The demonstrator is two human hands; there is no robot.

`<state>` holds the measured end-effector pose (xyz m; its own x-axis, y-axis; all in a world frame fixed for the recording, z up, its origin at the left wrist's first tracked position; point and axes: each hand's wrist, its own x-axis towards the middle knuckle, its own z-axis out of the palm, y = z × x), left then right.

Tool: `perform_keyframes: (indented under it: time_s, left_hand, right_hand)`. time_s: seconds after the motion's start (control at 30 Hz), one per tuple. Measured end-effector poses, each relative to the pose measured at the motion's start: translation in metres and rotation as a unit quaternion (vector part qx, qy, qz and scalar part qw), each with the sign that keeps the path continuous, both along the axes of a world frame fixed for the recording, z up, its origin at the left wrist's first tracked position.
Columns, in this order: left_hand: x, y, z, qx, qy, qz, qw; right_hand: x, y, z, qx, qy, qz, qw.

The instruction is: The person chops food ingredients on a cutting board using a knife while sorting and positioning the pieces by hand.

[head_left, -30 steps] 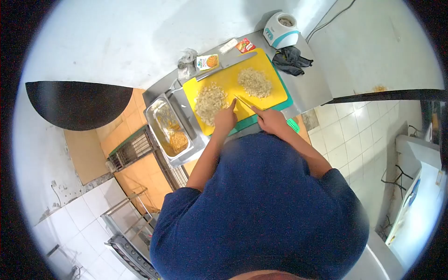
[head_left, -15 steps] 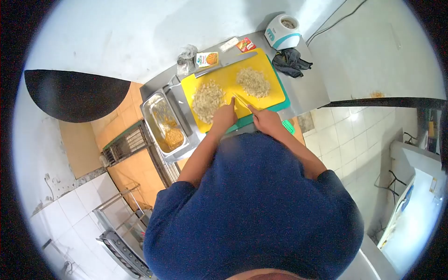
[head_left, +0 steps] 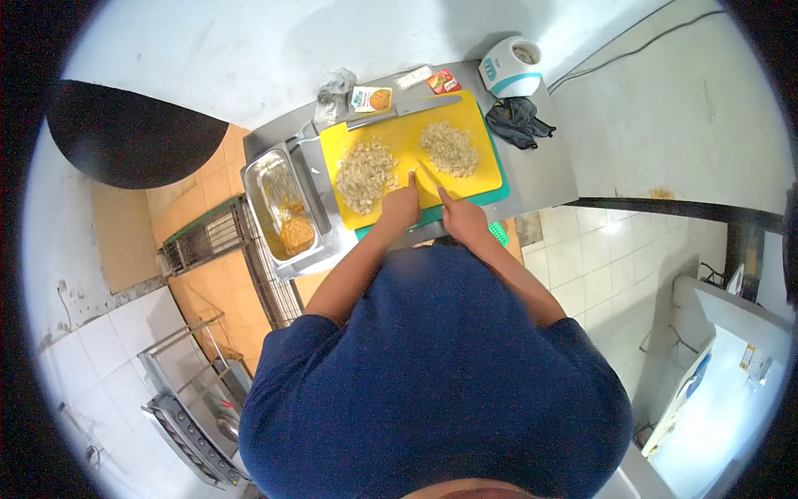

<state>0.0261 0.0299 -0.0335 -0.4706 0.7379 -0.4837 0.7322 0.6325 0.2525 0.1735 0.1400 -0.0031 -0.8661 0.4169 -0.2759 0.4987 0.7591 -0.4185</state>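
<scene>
Yellow, the board (head_left: pixel 408 143) lies under the left hand (head_left: pixel 401 206), chopped pieces (head_left: pixel 364 173) beside its fingers; their grip I cannot tell. The right hand's (head_left: pixel 464 220) fingers clamp a knife (head_left: pixel 428 173).

Smooth plastic board (head_left: pixel 407 140), glossy metal pan (head_left: pixel 268 176)

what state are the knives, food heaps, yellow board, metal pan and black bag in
small knife: held in right hand
long knife: lying unheld
left heap: chopped, loose, spread out
right heap: chopped, loose
yellow board: flat, on green board
metal pan: uncovered, partly filled
black bag: crumpled
</scene>
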Motion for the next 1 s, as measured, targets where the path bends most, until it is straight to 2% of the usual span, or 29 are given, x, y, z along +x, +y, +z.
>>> perform_keyframes:
  time_s: [0.07, 0.13, 0.33, 0.47, 0.67, 0.73, 0.83, 1.0]
  left_hand:
    - [-0.001, 0.001, 0.009, -0.013, -0.004, 0.001, 1.000]
    - [-0.003, -0.007, 0.006, 0.021, 0.002, 0.001, 1.000]
    - [-0.006, -0.020, 0.009, 0.021, -0.009, 0.021, 1.000]
    - [-0.006, -0.023, 0.006, 0.023, -0.025, 0.035, 0.999]
    - [-0.004, -0.029, 0.000, 0.054, -0.018, 0.037, 0.998]
    - [-0.005, -0.029, 0.005, 0.046, -0.020, 0.037, 0.998]
    - [-0.007, -0.030, -0.001, 0.051, -0.032, 0.037, 0.998]
    - [-0.011, -0.029, -0.014, 0.051, -0.028, 0.029, 0.998]
  right_hand:
    - [-0.004, -0.001, -0.005, -0.015, 0.026, -0.006, 1.000]
    - [-0.011, 0.002, -0.020, -0.038, 0.076, -0.015, 0.996]
    - [-0.038, 0.011, -0.003, -0.052, 0.057, -0.055, 0.995]
    - [-0.018, 0.006, 0.001, -0.044, 0.063, -0.040, 0.996]
    - [-0.001, -0.006, -0.022, -0.010, 0.046, -0.028, 0.999]
    - [-0.012, -0.010, -0.020, -0.003, 0.016, -0.035, 0.999]
    - [-0.038, -0.002, -0.018, 0.018, 0.048, -0.027, 0.998]
    - [-0.043, 0.006, -0.008, 0.003, 0.036, -0.036, 0.999]
